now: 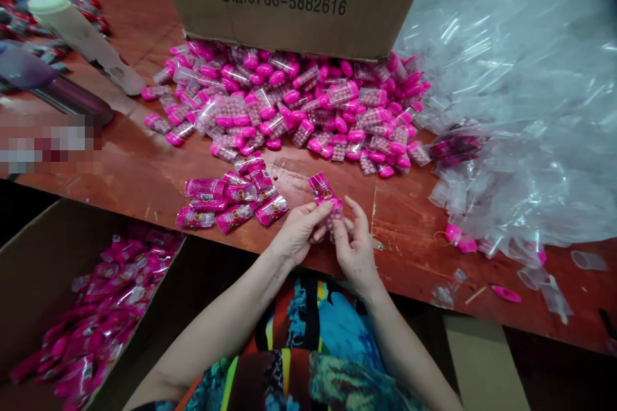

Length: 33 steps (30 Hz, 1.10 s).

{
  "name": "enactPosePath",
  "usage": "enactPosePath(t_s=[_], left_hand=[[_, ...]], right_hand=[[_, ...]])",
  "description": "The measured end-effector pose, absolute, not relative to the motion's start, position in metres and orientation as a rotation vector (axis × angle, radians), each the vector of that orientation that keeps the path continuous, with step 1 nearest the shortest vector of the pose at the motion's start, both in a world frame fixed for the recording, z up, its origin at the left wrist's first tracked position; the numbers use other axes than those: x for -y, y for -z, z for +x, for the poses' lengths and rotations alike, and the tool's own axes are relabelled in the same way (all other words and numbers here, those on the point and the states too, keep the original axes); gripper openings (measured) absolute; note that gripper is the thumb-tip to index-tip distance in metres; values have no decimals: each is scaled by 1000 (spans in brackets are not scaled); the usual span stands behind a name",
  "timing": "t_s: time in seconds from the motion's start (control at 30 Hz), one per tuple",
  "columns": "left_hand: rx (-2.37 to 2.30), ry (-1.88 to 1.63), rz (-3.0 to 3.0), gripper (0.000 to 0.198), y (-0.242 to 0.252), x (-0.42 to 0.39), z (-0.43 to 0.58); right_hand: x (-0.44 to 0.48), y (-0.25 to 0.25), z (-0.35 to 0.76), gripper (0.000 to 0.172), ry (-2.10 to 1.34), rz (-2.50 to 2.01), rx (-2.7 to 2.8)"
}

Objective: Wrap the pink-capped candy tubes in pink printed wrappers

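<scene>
At the table's (405, 237) near edge, both hands are mostly closed on one candy bottle (331, 225): the left hand (303, 230) pinches it by the pink sleeve (320, 185) at its far end, the right hand (357, 250) grips its near end. Left of them lie sleeved bottles (236, 202), with more in a box (41, 247) near left; on the far side, loose bottles (289, 106) heap against a carton (289, 26), clear plastic (520, 115) to the right.

Cool, moderately bright light falls over the worktop (159, 170), dropping to deep shadow below its near edge. Glare streaks the clear plastic bags (520, 109) along its right end, and a pale sheen marks the surface beyond the left hand (299, 230) and right hand (357, 247), both slightly soft. Toward its left end the purple bottle (60, 90) smears with blur, and pixelation masks a patch. The view's top right corner blackens.
</scene>
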State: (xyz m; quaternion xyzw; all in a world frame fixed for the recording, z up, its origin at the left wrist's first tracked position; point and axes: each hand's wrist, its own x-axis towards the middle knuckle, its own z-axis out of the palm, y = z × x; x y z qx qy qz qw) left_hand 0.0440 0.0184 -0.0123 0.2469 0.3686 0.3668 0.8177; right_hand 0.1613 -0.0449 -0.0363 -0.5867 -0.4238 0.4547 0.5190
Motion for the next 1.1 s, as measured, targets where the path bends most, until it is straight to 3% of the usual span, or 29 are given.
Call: enactPosePath(t_s=[0.5, 0.77, 1.0, 1.1], left_hand=[[-1012, -850, 378, 42, 14, -14, 48], [-720, -698, 439, 34, 21, -20, 33], [-982, -762, 515, 42, 22, -9, 40], [-976, -778, 496, 43, 20, -9, 42]], right_hand=[[43, 29, 150, 50, -979, -1575, 1186], [36, 25, 150, 57, -1495, -1273, 583], [44, 37, 154, 51, -1007, -1568, 1114], [43, 33, 156, 50, -1091, -1525, 1056]])
